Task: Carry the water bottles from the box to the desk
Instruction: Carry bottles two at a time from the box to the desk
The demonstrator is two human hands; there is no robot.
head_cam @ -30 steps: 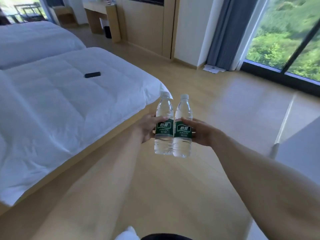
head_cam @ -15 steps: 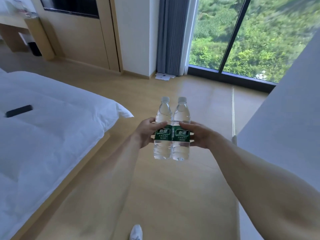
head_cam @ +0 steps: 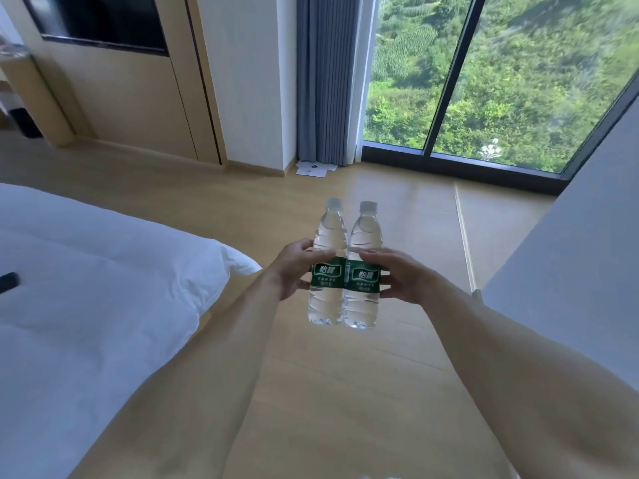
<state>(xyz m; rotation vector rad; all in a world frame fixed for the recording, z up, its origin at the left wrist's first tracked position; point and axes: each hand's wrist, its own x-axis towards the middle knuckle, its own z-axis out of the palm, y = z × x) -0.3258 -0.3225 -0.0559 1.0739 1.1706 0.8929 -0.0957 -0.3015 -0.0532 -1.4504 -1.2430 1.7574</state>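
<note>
Two bottles in the air, dead centre of view, upright and pressed flank to flank, carried over bare floor (head_cam: 345, 392). The left bottle (head_cam: 327, 271) sits in the left hand (head_cam: 294, 267), fingers curled round its green label from nine o'clock; the right bottle (head_cam: 363, 274) is gripped the same way by the right hand (head_cam: 401, 276) from three o'clock. Thumbs lie across the fronts, just above the labels. Both caps are on.

Now the risks. Each grip takes only the label band, and the smooth film could let a bottle slide down through the fingers if the squeeze eases; a drop would hit hard floor. The bottles lean on each other, so one hand shifting could knock the other's hold loose.

Bed (head_cam: 86, 288) at nine o'clock, its corner jutting toward the walking line, and a shin could clip it with eyes on the bottles. A pale slanted surface (head_cam: 570, 271) crowds in at three o'clock; I cannot tell what it is, but the right elbow passes near it.

No worktop clearly ahead; a wooden unit (head_cam: 27, 95) at ten o'clock may be it, well apart. The view points at the window (head_cam: 501, 81) at one o'clock, so a turn looks necessary, and a swing mid-turn could loosen things.
</note>
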